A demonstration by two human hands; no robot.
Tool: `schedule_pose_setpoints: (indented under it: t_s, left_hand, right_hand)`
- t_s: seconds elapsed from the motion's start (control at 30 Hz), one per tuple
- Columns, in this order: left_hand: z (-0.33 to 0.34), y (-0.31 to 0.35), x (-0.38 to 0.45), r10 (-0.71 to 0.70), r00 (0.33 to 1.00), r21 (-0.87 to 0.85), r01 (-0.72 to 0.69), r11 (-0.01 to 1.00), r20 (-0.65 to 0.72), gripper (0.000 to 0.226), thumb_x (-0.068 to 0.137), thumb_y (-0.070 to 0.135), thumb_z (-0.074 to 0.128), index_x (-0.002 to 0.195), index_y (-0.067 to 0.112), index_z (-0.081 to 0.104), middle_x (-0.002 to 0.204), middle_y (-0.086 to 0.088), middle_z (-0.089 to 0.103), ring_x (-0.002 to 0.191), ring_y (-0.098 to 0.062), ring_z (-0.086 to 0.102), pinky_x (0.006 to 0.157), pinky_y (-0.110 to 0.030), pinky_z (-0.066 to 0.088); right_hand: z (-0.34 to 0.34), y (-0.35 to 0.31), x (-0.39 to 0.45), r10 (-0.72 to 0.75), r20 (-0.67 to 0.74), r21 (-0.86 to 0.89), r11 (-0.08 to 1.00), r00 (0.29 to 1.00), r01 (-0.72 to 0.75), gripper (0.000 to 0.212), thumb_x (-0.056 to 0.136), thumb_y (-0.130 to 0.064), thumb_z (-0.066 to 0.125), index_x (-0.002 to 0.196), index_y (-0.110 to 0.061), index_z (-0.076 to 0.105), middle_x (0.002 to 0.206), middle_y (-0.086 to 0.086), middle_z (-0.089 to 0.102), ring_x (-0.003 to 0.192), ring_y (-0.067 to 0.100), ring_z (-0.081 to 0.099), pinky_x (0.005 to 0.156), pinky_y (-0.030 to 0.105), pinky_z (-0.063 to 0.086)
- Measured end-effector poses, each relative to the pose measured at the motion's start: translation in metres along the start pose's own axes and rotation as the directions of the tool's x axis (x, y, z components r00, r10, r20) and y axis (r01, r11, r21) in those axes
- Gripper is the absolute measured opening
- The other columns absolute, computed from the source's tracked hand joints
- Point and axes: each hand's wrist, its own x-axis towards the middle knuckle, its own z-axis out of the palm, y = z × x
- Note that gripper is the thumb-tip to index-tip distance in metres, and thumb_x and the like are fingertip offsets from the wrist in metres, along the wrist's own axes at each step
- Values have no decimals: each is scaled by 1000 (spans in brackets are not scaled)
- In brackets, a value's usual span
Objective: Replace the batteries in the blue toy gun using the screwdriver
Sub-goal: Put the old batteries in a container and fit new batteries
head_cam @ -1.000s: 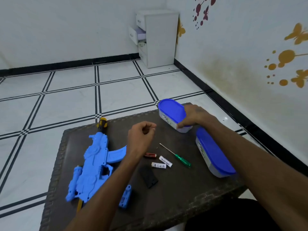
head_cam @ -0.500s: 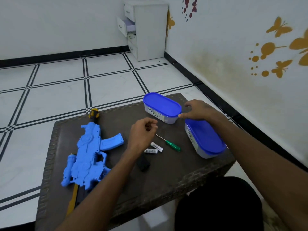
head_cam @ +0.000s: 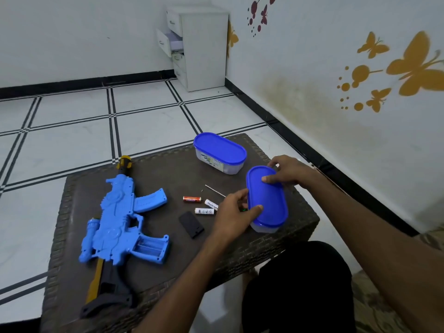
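Note:
The blue toy gun (head_cam: 120, 219) lies on the left of the dark table (head_cam: 168, 174), its battery bay open. A black battery cover (head_cam: 191, 224) lies beside it. A red battery (head_cam: 191, 199) and two white batteries (head_cam: 204, 211) rest at mid-table. The screwdriver (head_cam: 215, 190) shows only its metal shaft; my left hand hides the handle. My left hand (head_cam: 234, 212) grips the near-left edge of the nearer blue-lidded container (head_cam: 266, 198). My right hand (head_cam: 287, 171) holds its far edge, fingers curled over the lid.
A second blue-lidded container (head_cam: 219, 152) stands at the table's far side. A white drawer unit (head_cam: 199, 46) with open drawers is in the room's corner. The wall runs along the right; tiled floor surrounds the table.
My left hand moved right from above the batteries to the nearer container's edge. My right hand left the far container and came onto the nearer one's lid.

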Motion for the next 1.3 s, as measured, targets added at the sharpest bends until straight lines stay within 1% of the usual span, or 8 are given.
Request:
schedule_pose_setpoints:
  t_s: [0.2,0.47,0.53,0.67,0.8,0.93,1.07,1.3]
  left_hand:
    - [1,-7,-15,32,998,-16,-31,999,47,72,81,20,76,145,14,42,130,-2,55,103,-12,62,88,-30,54]
    - [4,-10,-30,149,989,-11,-149,989,-2,75,75,16,82,142,17,48,121,3,58,95,5,61,87,-18,53]
    - [2,-3,-29,205,978,-17,-206,978,-42,57,77,17,80,130,18,61,117,4,63,89,14,60,81,-10,50]
    - [-4,4,-21,235,963,-3,-238,971,-131,35,79,27,78,113,28,72,89,6,69,84,-6,63,81,-29,55]
    - [-7,4,-16,239,959,21,-239,971,-152,34,80,27,77,113,28,72,103,9,70,92,-4,62,82,-25,55]
    - [2,-4,-17,225,964,37,-222,974,-140,52,77,26,79,127,25,63,116,5,66,96,-1,62,86,-21,54]
    - [22,-21,-31,142,983,-112,-155,982,-114,74,77,14,80,140,32,46,119,15,63,102,-1,64,87,-26,56]
    - [39,-54,-47,71,985,-113,-89,990,-158,80,77,10,78,146,19,39,120,10,62,108,4,59,90,-13,48]
  right_hand:
    - [10,0,-11,-75,-99,-12,997,992,74,54,84,-33,74,131,-14,54,131,9,56,111,26,56,86,35,47]
    - [5,3,-21,63,-121,122,991,991,-48,20,92,-26,67,103,-11,59,78,6,60,60,22,60,52,30,50]
    - [2,4,-20,81,-131,157,986,988,-60,17,92,-24,65,97,-7,64,80,11,64,67,28,65,61,38,59]
    - [4,10,-14,110,-150,256,964,983,-69,21,92,-22,63,93,-3,72,91,18,70,80,33,71,74,47,62]
    - [11,12,-15,74,-164,326,945,984,-17,26,91,-19,63,113,-5,67,110,15,67,96,30,67,76,39,60]
    - [17,12,-29,-115,-213,133,980,970,146,44,91,-19,65,133,-18,56,140,7,50,123,23,51,96,33,45]
    - [22,13,-49,-189,-24,-121,975,982,185,55,95,-27,60,147,-19,43,159,9,26,144,24,29,114,34,27]
    - [44,6,-106,-270,11,-357,898,963,256,75,92,-54,54,152,-14,32,160,10,23,149,23,18,118,36,23]
